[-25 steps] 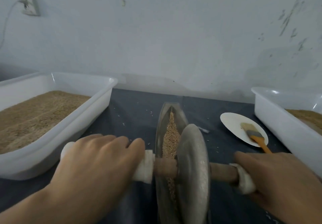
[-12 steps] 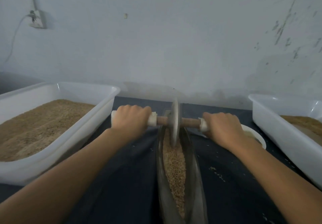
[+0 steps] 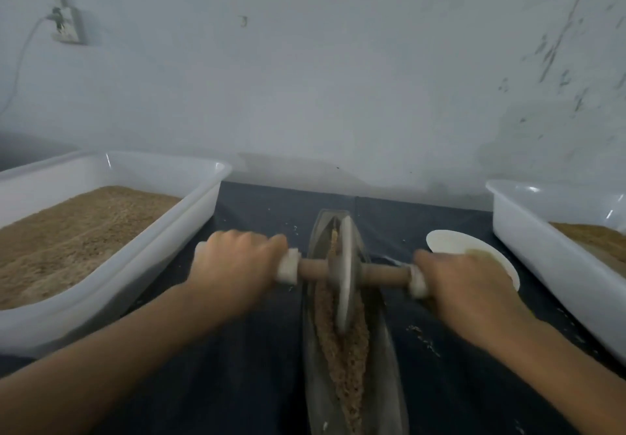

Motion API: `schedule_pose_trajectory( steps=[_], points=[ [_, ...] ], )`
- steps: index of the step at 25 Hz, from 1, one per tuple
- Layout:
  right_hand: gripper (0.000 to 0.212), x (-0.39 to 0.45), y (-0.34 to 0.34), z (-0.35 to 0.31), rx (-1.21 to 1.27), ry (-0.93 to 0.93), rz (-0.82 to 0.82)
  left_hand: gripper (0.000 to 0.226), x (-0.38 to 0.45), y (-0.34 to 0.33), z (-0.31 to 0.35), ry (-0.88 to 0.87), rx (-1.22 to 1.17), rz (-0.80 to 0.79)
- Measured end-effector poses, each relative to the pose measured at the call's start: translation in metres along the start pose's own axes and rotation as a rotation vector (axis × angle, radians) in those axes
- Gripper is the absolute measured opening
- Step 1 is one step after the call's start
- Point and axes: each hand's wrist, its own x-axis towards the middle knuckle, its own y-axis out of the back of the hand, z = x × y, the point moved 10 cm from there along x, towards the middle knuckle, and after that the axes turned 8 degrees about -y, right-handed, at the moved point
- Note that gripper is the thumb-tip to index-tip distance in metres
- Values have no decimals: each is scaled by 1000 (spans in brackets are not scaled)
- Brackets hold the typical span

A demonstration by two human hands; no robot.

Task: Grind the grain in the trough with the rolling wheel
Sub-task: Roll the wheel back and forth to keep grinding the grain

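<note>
The rolling wheel (image 3: 346, 273) stands on edge in the grain (image 3: 342, 350) toward the far half of the trough (image 3: 389, 367) on the counter (image 3: 237, 384), your left hand (image 3: 237, 265) and right hand (image 3: 464, 285) each curled round its axle ends.

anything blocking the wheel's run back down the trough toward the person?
Nothing visible. The wheel sits in the trough toward its far end, with only grain lining the channel nearer the person. The left hand and right hand grip the axle outside the trough.
</note>
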Motion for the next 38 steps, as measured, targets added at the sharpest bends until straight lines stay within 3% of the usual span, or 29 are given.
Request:
schedule_pose_trajectory(
  steps=[3,6,10,12,14,17,19,22,25,29,33,36,38],
  points=[
    [16,76,-8,5,5,-103,71,16,64,-14,-34,101,-12,10],
    [14,91,-16,6,30,-112,33,14,67,-16,-32,92,-43,26],
    [48,-8,4,-2,86,57,55,34,-16,5,5,-80,-84,11],
    [59,-50,35,-1,184,127,147,48,-59,46,29,-230,-27,183],
    [63,-66,44,3,236,113,88,49,-79,67,35,-277,-19,295],
    [61,-41,26,3,144,69,35,50,-43,36,24,-175,33,60],
    [45,-7,-5,4,3,-8,33,38,2,6,3,-37,64,12],
    [19,65,-13,9,-17,-117,153,20,60,-17,-31,93,14,39],
    [16,94,-18,9,-6,-115,95,15,76,-16,-39,108,-30,60],
    [37,14,-12,5,38,58,44,36,1,-5,-7,15,-63,35],
    [26,-64,11,19,266,106,114,53,-80,56,23,-192,-68,315],
    [26,-49,-2,18,205,64,68,47,-53,33,16,-136,-11,98],
    [33,-11,-20,12,118,43,50,31,-5,6,0,-24,59,5]
  ],
)
